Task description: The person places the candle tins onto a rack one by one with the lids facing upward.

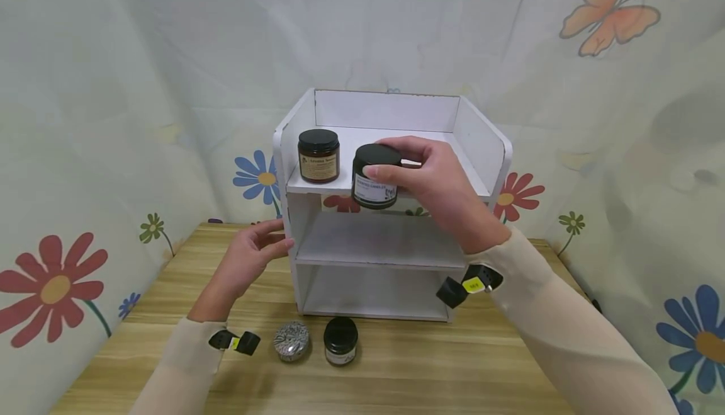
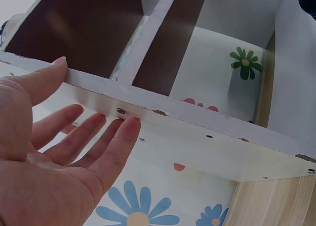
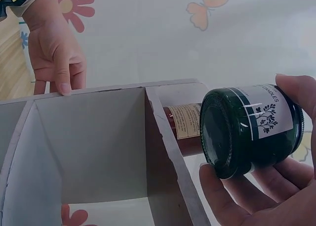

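The fingers of the right hand [image 1: 438, 179] are curled round a dark green candle jar [image 1: 374, 189] with a black lid and pale label, held at the near edge of the top shelf of a white shelf unit [image 1: 385, 238]. The left hand [image 1: 249, 256] has its fingers loosely extended, touching the unit's left side panel. Left of the held jar, an amber jar [image 1: 319, 158] stands upright on the top shelf. On the wooden bench [image 1: 430, 364], near the unit's front, sit a patterned round tin [image 1: 292, 341] and, just right of it, another black-lidded jar [image 1: 341, 339]
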Tool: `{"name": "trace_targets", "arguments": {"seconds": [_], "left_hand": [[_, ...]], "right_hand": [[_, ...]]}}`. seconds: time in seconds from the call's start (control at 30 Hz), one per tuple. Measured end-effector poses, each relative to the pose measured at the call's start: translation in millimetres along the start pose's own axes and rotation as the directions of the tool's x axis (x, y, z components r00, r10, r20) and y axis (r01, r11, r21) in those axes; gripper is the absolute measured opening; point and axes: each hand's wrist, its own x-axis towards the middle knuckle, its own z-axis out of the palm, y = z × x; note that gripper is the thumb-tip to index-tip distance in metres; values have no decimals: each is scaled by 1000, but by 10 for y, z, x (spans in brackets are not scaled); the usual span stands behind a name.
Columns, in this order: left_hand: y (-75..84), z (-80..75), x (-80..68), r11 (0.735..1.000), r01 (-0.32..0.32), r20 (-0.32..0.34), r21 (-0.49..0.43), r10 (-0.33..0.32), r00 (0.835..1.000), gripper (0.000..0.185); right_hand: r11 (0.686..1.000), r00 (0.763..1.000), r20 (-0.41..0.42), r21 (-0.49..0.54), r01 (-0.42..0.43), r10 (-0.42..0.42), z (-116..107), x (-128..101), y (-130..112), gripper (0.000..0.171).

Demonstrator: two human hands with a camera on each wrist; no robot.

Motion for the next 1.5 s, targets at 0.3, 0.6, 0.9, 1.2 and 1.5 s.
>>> {"name": "trace_targets", "arguments": {"seconds": [0.3,0.6,0.9,1.2,1.5], "left_hand": [[4,-4,-3,1000,15,0,-3,-15,1000,66],[20,-5,0,1000,3,7,-7,-3,1000,64],[24,-2,4,1000,-8,9,-11,8,1000,65],[16,-7,-3,1000,-16,9,-8,16,1000,65],[6,-3,-3,1000,-7,4,-11,7,1000,66]], "right_hand": [[1000,1000,-6,18,-3,3,-7,74,-27,46],[1000,1000,-19,22,3,-2,-30,157,-12,46],[1000,1000,-16,18,-11,11,-21,236,2,48],[1000,1000,-19,2,-11,11,-4,317,7,47],[999,999,-19,-33,-32,32,18,392,37,45]]}}
